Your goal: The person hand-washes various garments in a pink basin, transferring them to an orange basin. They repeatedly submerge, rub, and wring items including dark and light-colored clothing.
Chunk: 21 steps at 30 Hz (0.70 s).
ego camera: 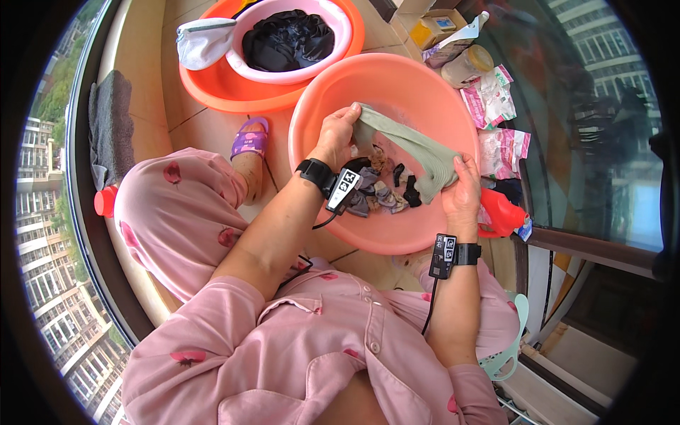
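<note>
A grey-green ribbed sock (411,141) is stretched between my two hands above a large salmon-pink plastic basin (340,101). My left hand (337,133) pinches one end between thumb and fingers. My right hand (462,186) grips the other end lower down, near the basin's right rim. Beneath the stretched cloth, several small crumpled socks (385,194) in grey, black and beige lie on the basin floor, which looks wet. Part of that pile is hidden by my left hand and wrist strap.
An orange tub (212,90) holds a pink basin (289,77) of dark cloth (289,40), with a mesh bag (204,45) at its rim. A lidded jar (467,66), plastic packets (504,151) and a red bottle (499,212) line the right side. A grey towel (111,127) hangs at left.
</note>
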### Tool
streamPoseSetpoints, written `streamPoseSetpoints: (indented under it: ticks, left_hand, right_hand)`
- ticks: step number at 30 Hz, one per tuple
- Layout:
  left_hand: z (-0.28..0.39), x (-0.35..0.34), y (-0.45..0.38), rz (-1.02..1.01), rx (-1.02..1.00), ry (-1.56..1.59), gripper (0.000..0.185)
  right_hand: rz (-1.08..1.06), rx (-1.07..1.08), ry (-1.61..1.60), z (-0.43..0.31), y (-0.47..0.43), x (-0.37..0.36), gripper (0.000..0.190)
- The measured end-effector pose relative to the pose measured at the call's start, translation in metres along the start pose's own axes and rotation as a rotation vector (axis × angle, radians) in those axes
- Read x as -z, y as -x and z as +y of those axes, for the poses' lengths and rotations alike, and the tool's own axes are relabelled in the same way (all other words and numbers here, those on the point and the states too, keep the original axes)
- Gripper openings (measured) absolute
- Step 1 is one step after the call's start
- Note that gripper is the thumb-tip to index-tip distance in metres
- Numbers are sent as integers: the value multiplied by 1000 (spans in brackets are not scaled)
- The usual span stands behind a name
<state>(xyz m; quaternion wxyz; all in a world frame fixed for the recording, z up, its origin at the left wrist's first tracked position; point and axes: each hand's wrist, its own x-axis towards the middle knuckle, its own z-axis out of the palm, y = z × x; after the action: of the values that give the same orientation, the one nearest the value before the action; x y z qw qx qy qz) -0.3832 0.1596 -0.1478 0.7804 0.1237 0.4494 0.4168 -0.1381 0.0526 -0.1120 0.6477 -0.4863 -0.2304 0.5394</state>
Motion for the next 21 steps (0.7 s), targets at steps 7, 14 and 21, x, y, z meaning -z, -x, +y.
streamPoseSetpoints:
  ticks: [7,14,21]
  left_hand:
    - [7,2,-14,-122,85,303,29]
    - [2,1,-16,-91,104,215,28]
    - [-8,-8,-5,-115,26,-150,30]
  right_hand:
    - [-8,30,-137,-3,-2,-8,11]
    - [-25,-2,-138,-14,4,-23,13]
    - [-54,58,12,-23,3,-31,11]
